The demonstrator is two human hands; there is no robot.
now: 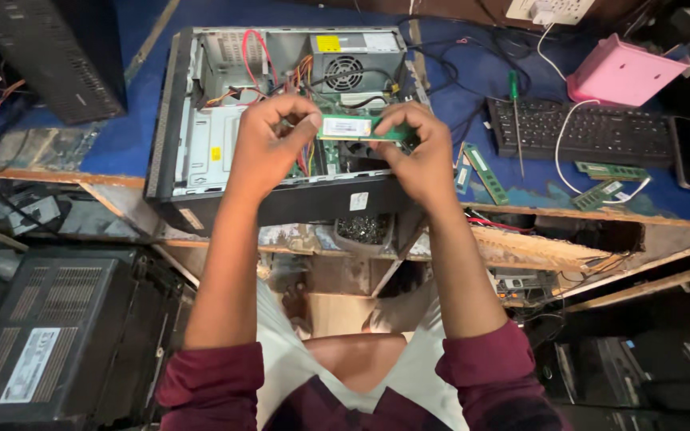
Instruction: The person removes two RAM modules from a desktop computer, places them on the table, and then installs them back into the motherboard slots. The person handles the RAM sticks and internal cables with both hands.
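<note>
Maroon sleeves are nearest to the camera, and both forearms reach up from them over the edge of the blue table. On this table lies the open computer case, turned on its side so that the inside faces up and is easy to reach. To its right sit a black keyboard, a pink box and a green-handled screwdriver, near enough to pick up. Several loose memory sticks lie beside the keyboard. Above the open case, the left hand and the right hand hold one green memory module between them. The fingers of each hand are clamped on one end, probably to keep it level and avoid touching the middle.
</note>
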